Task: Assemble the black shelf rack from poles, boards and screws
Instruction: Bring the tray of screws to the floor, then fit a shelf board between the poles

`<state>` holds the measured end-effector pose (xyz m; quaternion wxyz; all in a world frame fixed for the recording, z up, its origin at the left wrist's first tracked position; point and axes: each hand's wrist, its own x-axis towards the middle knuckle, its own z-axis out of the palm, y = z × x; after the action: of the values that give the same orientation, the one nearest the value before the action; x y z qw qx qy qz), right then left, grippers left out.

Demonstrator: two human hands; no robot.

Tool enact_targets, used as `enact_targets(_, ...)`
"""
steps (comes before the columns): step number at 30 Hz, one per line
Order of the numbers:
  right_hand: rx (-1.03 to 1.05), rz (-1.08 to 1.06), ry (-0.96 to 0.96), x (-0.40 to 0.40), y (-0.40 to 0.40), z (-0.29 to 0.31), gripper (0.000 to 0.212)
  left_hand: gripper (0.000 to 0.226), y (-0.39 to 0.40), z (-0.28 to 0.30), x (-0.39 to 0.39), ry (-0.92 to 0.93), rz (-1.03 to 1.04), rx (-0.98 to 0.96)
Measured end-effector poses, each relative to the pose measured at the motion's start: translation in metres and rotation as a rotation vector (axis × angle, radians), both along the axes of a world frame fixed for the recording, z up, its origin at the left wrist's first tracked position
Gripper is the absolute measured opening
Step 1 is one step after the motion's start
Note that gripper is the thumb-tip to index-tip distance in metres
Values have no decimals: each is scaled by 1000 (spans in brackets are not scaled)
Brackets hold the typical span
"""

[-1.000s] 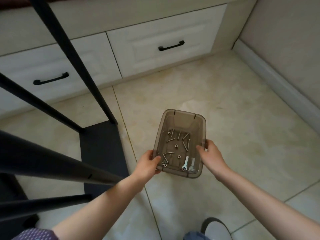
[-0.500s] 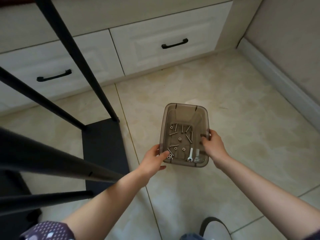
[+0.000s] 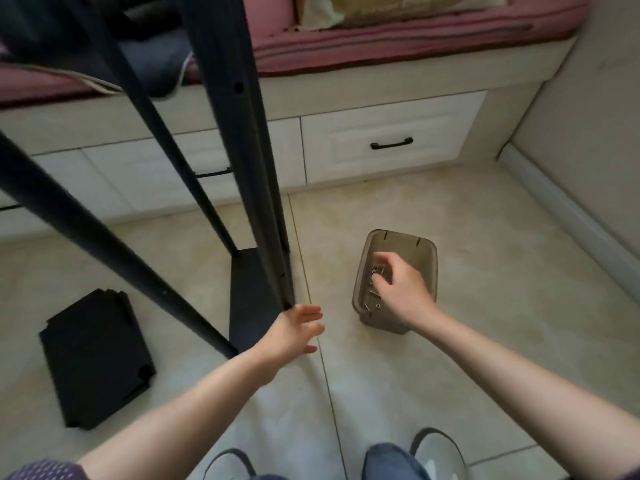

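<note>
The black rack stands on the floor at left: several upright poles (image 3: pixel 242 150) rise from its bottom board (image 3: pixel 254 292). My left hand (image 3: pixel 294 329) hovers with fingers spread just right of the nearest pole's foot, holding nothing. A translucent brown bin (image 3: pixel 401 245) sits on the tiles to the right, with loose screws (image 3: pixel 376 271) in it. My right hand (image 3: pixel 403 289) reaches into the bin. Its forefinger and thumb are bent and apart above the screws, and I see nothing pinched between them.
A stack of black boards (image 3: pixel 93 358) lies on the floor at the left. White drawers (image 3: pixel 391 143) under a red-cushioned bench run along the back. A wall and skirting close the right side. My feet (image 3: pixel 436 452) are at the bottom edge.
Both hands have let go of the bin, which now rests on the floor. My right hand has gone into it; my left has swung toward the rack. The view has tilted up.
</note>
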<state>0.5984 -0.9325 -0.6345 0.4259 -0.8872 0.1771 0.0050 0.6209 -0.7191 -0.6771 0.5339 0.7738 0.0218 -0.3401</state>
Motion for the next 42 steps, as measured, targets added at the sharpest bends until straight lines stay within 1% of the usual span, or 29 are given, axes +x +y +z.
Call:
enact_targets(3, 57, 121, -53, -9, 37, 25, 37, 24, 37, 20, -21, -48, 30, 49)
enact_targets(7, 98, 248, -97, -20, 79, 51, 37, 20, 86, 49, -39, -155, 82, 152)
enact_targets(10, 142, 286, -115, -24, 101, 69, 40, 16, 123, 74, -45, -194, 195, 229)
enact_targets(13, 190, 295, -149, -23, 113, 85, 47, 21, 148, 92, -42, -299, 350, 284)
enact_targets(15, 195, 299, -174, -20, 117, 93, 48, 27, 152, 100, -37, -408, 387, 282)
enact_targets(18, 173, 289, -206, -15, 119, 98, 42, 32, 146, 108, -28, -545, 399, 246)
enact_targets(22, 168, 284, -226, -13, 119, 101, 29, 23, 136, 110, -21, -624, 463, 211)
enact_targets(24, 144, 304, -234, -13, 119, 101, 25, 23, 132, 110, -18, -636, 513, 187)
enact_targets(27, 127, 343, -238, -12, 122, 102, 23, 41, 131, 109, -14, -632, 551, 182)
enact_targets(30, 158, 379, -230, -11, 131, 101, 22, 66, 139, 110, -5, -598, 516, 193)
enact_targets(32, 168, 416, -214, -7, 138, 103, 23, 75, 146, 113, 6, -587, 485, 214)
enact_targets(37, 202, 505, -181, 21, 154, 99, 28, 84, 168, 112, 44, -580, 430, 242)
enact_targets(40, 85, 538, -181, 54, 144, 95, 33, 84, 180, 111, 69, -583, 424, 226)
enact_targets(42, -41, 440, -165, 91, 120, 93, 39, 86, 188, 110, 86, -586, 413, 218)
